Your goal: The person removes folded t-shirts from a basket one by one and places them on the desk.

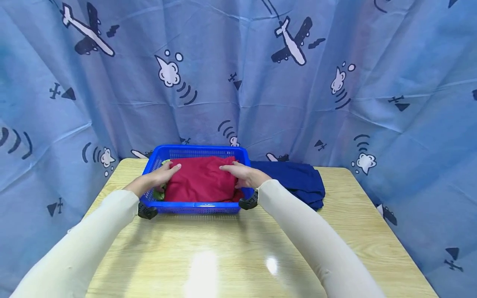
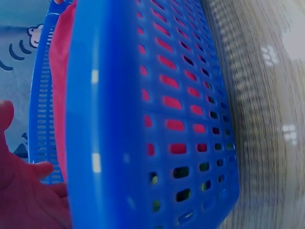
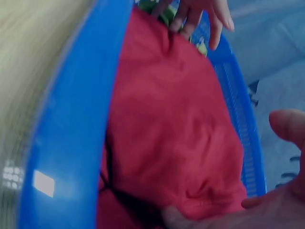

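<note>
A folded red cloth [image 1: 203, 180] lies in a blue plastic basket [image 1: 197, 205] on the table. In the head view my left hand [image 1: 162, 174] is inside the basket at the cloth's left edge, thumb raised and fingers loosely extended. The right wrist view shows that hand's fingers [image 3: 193, 19] reaching down along the far end of the cloth. My right hand [image 1: 244, 174] is at the cloth's right edge, its thumb spread away from the fingers and its lower fingertips against the fabric. Some green patterned fabric [image 1: 159, 193] shows beneath the left hand.
A folded dark blue cloth [image 1: 294, 180] lies on the wooden table [image 1: 231, 248] just right of the basket, partly behind my right forearm. A blue curtain with airplane prints [image 1: 208, 82] hangs behind and along both sides of the table.
</note>
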Tool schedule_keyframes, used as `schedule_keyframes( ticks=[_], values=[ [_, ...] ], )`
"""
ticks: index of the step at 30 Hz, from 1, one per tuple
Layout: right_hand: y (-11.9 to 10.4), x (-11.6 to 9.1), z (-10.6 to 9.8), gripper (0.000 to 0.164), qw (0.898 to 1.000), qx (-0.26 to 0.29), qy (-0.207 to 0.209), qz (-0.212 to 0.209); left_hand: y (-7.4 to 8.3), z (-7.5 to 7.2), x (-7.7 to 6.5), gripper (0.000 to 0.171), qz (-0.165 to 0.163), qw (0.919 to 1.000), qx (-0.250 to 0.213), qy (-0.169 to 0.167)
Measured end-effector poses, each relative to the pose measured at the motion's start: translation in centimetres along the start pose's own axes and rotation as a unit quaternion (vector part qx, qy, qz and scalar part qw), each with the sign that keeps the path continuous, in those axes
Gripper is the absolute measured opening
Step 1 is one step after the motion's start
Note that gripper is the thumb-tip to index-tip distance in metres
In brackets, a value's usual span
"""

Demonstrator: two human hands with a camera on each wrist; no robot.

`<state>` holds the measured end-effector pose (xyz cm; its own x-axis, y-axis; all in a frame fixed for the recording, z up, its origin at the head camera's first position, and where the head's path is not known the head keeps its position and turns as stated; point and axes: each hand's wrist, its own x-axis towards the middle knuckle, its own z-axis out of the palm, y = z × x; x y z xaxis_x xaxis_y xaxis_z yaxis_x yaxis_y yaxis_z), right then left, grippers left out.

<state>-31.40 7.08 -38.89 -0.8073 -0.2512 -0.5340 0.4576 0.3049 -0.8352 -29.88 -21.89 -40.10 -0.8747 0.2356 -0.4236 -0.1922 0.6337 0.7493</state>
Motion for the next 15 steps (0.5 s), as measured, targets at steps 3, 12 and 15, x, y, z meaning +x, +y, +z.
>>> schedule_keyframes(
  ticks=[3, 12, 15],
  values=[
    [-0.01, 0.36, -0.37, 0.091, 1.000, 0.000, -0.001, 0.015, 0.11, 0.07, 0.31, 0.082, -0.001, 1.0000, 0.006, -0.001],
    [0.47, 0.96, -0.24, 0.098, 0.998, -0.040, 0.000, 0.040, 0.11, 0.59, 0.55, 0.074, 0.004, 0.9999, 0.008, -0.006],
    [0.41, 1.11, 0.01, 0.098, 0.998, -0.055, -0.002, 0.043, 0.01, 0.70, 0.75, 0.071, 0.010, 0.9999, -0.008, 0.007]
  ],
)
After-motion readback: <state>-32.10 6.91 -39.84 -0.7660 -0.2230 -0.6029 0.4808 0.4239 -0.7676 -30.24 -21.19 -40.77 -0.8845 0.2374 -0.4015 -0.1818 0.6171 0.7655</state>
